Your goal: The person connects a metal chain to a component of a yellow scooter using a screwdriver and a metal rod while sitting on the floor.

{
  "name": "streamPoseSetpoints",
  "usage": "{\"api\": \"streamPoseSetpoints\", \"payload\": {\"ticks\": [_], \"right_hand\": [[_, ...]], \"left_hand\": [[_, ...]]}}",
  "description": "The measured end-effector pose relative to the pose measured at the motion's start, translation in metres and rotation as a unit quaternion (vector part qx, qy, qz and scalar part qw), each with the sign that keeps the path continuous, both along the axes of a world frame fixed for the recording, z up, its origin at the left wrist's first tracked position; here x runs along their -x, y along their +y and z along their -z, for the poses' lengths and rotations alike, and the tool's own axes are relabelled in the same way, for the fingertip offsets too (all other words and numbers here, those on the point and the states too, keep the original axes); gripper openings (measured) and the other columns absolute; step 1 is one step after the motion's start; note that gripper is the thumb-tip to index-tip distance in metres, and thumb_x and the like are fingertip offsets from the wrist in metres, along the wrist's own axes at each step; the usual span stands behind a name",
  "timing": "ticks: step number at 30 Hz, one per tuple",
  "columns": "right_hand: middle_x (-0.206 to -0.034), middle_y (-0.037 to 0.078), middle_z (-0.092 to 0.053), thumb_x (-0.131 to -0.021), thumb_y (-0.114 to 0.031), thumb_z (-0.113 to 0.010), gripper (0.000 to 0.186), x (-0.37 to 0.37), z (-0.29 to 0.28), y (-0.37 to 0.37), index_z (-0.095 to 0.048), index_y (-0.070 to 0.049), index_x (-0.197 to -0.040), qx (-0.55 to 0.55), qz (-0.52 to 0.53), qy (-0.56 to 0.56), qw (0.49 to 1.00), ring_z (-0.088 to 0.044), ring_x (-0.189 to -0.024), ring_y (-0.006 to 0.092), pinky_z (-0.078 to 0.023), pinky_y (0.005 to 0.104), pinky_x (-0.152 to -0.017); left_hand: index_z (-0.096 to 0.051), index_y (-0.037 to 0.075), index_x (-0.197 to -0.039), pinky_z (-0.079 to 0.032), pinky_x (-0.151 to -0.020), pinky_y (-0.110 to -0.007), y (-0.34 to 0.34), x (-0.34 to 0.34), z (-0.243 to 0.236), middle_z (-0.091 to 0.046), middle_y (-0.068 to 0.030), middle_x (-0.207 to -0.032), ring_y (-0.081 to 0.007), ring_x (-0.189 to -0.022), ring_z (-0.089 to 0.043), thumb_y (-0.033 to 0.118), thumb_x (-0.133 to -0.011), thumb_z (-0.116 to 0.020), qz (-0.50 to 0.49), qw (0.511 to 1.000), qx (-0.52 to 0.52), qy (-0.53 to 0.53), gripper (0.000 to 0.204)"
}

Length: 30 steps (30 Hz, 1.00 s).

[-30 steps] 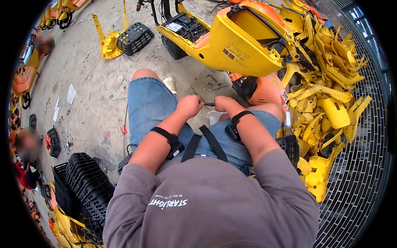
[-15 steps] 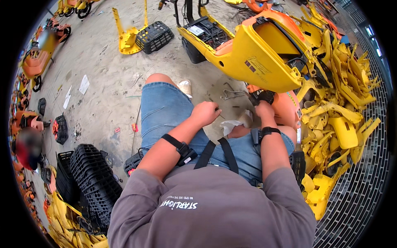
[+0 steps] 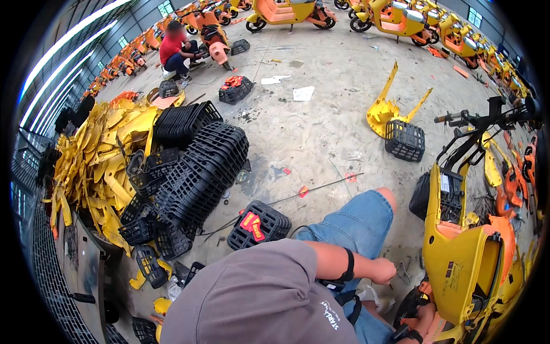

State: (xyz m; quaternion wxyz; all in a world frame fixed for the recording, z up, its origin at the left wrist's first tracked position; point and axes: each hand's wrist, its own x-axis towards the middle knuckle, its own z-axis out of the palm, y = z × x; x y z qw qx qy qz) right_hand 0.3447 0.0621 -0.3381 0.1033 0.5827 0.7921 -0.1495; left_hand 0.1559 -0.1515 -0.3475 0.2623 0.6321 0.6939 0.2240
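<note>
The right hand [image 3: 425, 314] is lying beside the yellow scooter [image 3: 451, 272], its grip impossible to tell; the left hand [image 3: 382, 271] is holding its grip pressed together, any contents hidden. The yellow scooter is sitting toward the right edge of the floor [image 3: 321, 132]; parked scooters [image 3: 291, 12] are lining the far edge.

Grey floor [image 3: 344, 74], windows [image 3: 165, 7], light strips [image 3: 73, 34]

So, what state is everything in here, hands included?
Left hand: curled shut on a thin dark tool
Right hand: at the nearest yellow scooter, grip unclear
Nearest yellow scooter: partly stripped, inner parts exposed
Stacked black baskets: nested, leaning
Yellow panels: loose, heaped
Person in red: crouching beside an orange scooter
</note>
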Motion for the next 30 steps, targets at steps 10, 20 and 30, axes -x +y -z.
{"api": "streamPoseSetpoints", "payload": {"ticks": [10, 20, 30], "right_hand": [[-0.122, 0.021, -0.067, -0.092, -0.040, -0.060, 0.044, -0.012, -0.002, 0.009, -0.068, -0.007, -0.120, 0.014, 0.011, -0.001, 1.000, -0.065, -0.113, 0.0374, -0.052, 0.0467, -0.093], [-0.124, 0.021, -0.067, -0.092, -0.041, -0.060, 0.046, -0.024, -0.003, 0.014, -0.067, -0.008, -0.122, 0.017, 0.010, 0.001, 1.000, -0.065, -0.114, 0.0376, -0.051, 0.0458, -0.094], [-0.125, 0.020, -0.067, -0.091, -0.043, -0.059, 0.048, -0.070, 0.000, 0.013, -0.066, -0.009, -0.125, 0.001, 0.043, 0.018, 0.999, -0.064, -0.116, 0.0378, -0.050, 0.0449, -0.095]], "left_hand": [[-0.073, 0.004, -0.078, -0.055, -0.070, -0.051, -0.005, -0.008, -0.021, -0.070, -0.0190, -0.077, -0.0405, -0.077, -0.069, 0.025, -0.075, -0.067, 0.022, 0.999, 0.003, -0.025, 0.022], [-0.072, 0.005, -0.084, -0.054, -0.070, -0.052, -0.027, -0.008, -0.025, -0.070, -0.0196, -0.080, -0.0416, -0.080, -0.068, 0.028, -0.079, -0.069, 0.035, 0.996, 0.056, -0.058, 0.024], [-0.074, 0.005, -0.084, -0.055, -0.073, -0.051, -0.021, 0.000, -0.020, -0.071, -0.0205, -0.083, -0.0408, -0.082, -0.070, 0.023, -0.074, -0.068, 0.030, 0.992, 0.088, -0.084, 0.021]]}}
